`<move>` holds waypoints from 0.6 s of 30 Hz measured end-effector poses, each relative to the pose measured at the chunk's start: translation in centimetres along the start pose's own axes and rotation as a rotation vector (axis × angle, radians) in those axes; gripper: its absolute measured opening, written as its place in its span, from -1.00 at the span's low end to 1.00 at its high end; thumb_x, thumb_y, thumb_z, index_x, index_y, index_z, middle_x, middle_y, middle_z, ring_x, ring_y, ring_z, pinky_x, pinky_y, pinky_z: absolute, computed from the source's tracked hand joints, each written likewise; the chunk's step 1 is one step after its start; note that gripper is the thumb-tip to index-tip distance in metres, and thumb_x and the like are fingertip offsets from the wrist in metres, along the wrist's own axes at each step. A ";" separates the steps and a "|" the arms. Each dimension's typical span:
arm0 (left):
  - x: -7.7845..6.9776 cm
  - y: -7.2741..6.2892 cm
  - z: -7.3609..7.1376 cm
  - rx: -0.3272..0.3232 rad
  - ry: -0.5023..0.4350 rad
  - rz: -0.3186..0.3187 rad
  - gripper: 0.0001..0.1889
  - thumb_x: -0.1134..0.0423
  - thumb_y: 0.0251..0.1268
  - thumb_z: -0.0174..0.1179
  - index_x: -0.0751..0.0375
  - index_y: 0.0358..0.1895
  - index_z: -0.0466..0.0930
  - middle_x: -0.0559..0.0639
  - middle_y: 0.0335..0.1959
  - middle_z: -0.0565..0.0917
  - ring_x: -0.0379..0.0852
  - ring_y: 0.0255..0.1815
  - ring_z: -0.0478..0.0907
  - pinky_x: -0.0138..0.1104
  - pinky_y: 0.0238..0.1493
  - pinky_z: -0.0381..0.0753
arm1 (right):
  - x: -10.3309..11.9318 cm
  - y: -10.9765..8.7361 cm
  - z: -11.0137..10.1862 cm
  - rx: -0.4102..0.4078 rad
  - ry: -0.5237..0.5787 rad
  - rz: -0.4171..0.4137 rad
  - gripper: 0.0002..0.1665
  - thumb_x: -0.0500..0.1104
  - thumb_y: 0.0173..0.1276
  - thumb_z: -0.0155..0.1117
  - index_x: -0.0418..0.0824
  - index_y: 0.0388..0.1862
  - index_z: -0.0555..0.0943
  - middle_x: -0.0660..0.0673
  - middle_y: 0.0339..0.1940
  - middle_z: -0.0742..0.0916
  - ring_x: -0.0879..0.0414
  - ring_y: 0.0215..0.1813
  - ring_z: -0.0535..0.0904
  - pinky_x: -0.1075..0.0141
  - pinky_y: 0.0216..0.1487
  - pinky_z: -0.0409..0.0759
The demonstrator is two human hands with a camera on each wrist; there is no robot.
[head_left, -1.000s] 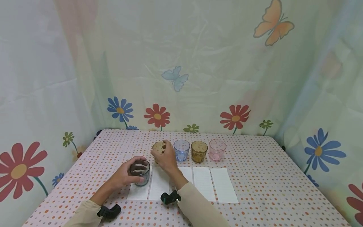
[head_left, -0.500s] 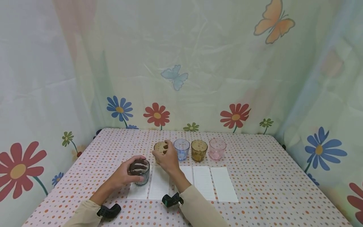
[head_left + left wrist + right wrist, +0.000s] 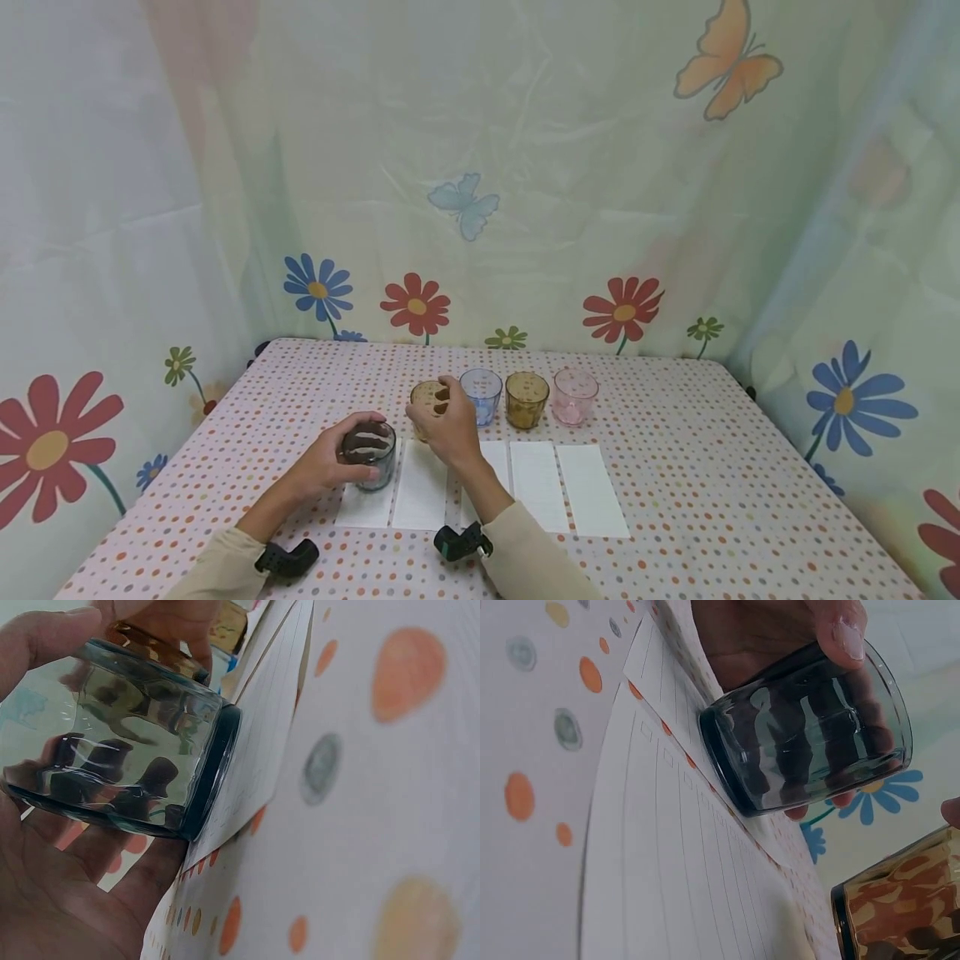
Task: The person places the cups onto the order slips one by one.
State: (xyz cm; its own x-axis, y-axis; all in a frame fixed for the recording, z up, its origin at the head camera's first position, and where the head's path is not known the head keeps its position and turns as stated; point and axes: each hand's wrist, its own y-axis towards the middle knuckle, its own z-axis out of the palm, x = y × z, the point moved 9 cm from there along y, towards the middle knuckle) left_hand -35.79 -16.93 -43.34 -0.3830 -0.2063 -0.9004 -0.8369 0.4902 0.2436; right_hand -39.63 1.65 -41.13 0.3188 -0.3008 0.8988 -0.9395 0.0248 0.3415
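Observation:
My left hand (image 3: 335,457) holds a dark grey-blue glass (image 3: 378,467), thumb on the near side and fingers around the back. The glass stands at the leftmost white paper strip (image 3: 365,512); whether its base touches the paper I cannot tell. In the left wrist view, the fingers show through the glass (image 3: 135,742). My right hand (image 3: 450,425) grips an amber glass (image 3: 426,396) by its side, just beyond the second paper strip (image 3: 418,500). Part of that amber glass (image 3: 904,900) appears at the lower right of the right wrist view.
To the right of my right hand stand a blue glass (image 3: 482,400), another amber glass (image 3: 527,402) and a pink glass (image 3: 575,398) in a row. More paper strips (image 3: 592,492) lie in front of them. Dotted cloth (image 3: 697,500) covers the table; a flowered curtain (image 3: 517,250) hangs behind.
My right hand and the amber glass have shifted slightly to the right and a little toward me. My left hand and the dark glass stay almost still.

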 end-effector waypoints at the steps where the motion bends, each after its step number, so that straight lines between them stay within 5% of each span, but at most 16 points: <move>1: 0.0 0.1 0.0 0.002 -0.001 0.004 -0.28 0.30 0.24 0.39 0.21 0.45 0.30 0.29 0.28 0.53 0.27 0.29 0.52 -0.24 0.20 0.60 | 0.0 0.0 -0.1 0.001 -0.004 0.001 -0.17 0.01 0.24 0.49 -0.25 0.40 0.41 -0.25 0.06 0.63 -0.12 0.02 0.60 0.10 -0.08 0.65; 18: -0.1 0.4 0.3 0.031 -0.026 0.006 -0.24 0.32 0.26 0.37 0.40 0.47 0.21 0.37 0.28 0.50 0.33 0.29 0.50 -0.22 0.22 0.59 | 0.8 -1.6 -0.4 0.052 0.008 -0.021 -0.16 0.02 0.18 0.51 -0.23 0.39 0.43 -0.29 0.06 0.64 -0.15 0.02 0.60 0.16 -0.10 0.63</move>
State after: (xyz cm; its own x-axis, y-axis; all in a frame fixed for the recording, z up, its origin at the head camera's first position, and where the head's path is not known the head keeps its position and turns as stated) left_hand -35.97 -16.51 -43.27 -0.3775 -0.1810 -0.9082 -0.8220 0.5172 0.2385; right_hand -37.80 1.74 -40.82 0.3391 -0.2927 0.8940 -0.9378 -0.0307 0.3457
